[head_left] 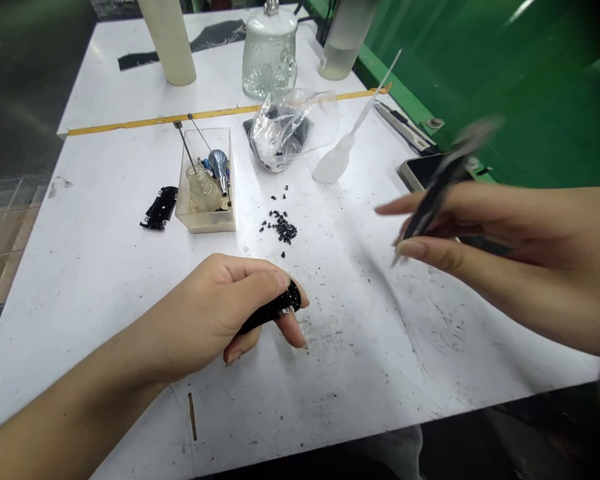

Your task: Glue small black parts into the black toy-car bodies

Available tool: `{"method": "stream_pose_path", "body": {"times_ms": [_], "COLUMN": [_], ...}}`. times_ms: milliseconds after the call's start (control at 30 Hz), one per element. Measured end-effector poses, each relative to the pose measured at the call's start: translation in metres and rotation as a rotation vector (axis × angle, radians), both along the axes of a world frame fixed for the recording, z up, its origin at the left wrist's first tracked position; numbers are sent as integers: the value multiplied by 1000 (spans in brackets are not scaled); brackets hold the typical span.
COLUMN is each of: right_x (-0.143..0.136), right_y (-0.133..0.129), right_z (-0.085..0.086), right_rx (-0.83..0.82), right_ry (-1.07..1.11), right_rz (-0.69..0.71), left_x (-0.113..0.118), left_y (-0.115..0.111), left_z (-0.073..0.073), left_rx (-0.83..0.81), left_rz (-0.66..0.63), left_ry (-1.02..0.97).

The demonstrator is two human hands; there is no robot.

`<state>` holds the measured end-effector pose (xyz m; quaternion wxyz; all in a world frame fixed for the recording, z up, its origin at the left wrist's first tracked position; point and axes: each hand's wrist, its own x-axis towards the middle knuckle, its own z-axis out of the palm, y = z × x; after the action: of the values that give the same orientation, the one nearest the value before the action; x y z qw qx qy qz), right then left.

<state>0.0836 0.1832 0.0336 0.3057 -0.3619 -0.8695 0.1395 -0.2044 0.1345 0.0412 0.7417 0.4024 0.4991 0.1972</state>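
Observation:
My left hand [230,300] is closed around a small glossy black part [267,315], with the thumb pressing on its top. A bit of silvery metal shows at the part's edge; the rest is hidden by the fingers. Over the right side of the table, my right hand [460,227] grips a slender dark tool [433,190] like a pen, its pointed tip aimed down. Motion blurs the tool, so its exact kind is unclear. Beyond my left hand lies a pile of tiny black pieces [285,230]. A similar flat black part [161,208] rests farther left.
A clear plastic box [205,223] holds a small bottle and screwdriver-like tools. Behind the pile are a plastic bag [280,137] and a white squeeze bottle [335,160] with a long nozzle. A glass jar [269,57] stands farther back. A green panel [530,87] borders the right.

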Motion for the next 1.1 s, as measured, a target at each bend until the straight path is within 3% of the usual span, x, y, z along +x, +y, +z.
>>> {"method": "stream_pose_path", "body": {"times_ms": [100, 200, 267, 367, 433, 500, 600, 700, 867, 967, 1100], "right_x": [27, 31, 21, -19, -61, -109, -166, -191, -189, -179, -152], "right_y": [20, 36, 46, 58, 61, 60, 59, 62, 66, 60, 35], "right_z": [-6, -12, -6, 17, 34, 45, 44, 32, 19, 28, 42], "right_rx": [99, -34, -182, -241, -156, -203, -320, -303, -230, -216, -63], "right_ry": [-305, -382, -400, -317, -154, 4, 109, 176, 340, 422, 821], "right_rz": [9, -115, -112, -23, -58, -86, -65, 3, 26, 92, -63], "left_x": [-1, -2, -2, -1, -1, -1, -2, -2, -4, -5, -7], "left_y": [0, -1, -1, 1, 2, 2, 3, 3, 3, 2, 2], "left_z": [0, 0, -1, -1, -1, 0, 0, -1, -2, -2, -4], "left_rx": [5, 9, 9, 2, -8, -12, -4, 2, -15, -35, -82], "left_rz": [-1, 8, 23, 40, 49, 59, 68, 74, 102, 134, 177], "left_ry": [4, -11, -26, -45, -56, -65, -71, -83, -114, -135, -185]}}
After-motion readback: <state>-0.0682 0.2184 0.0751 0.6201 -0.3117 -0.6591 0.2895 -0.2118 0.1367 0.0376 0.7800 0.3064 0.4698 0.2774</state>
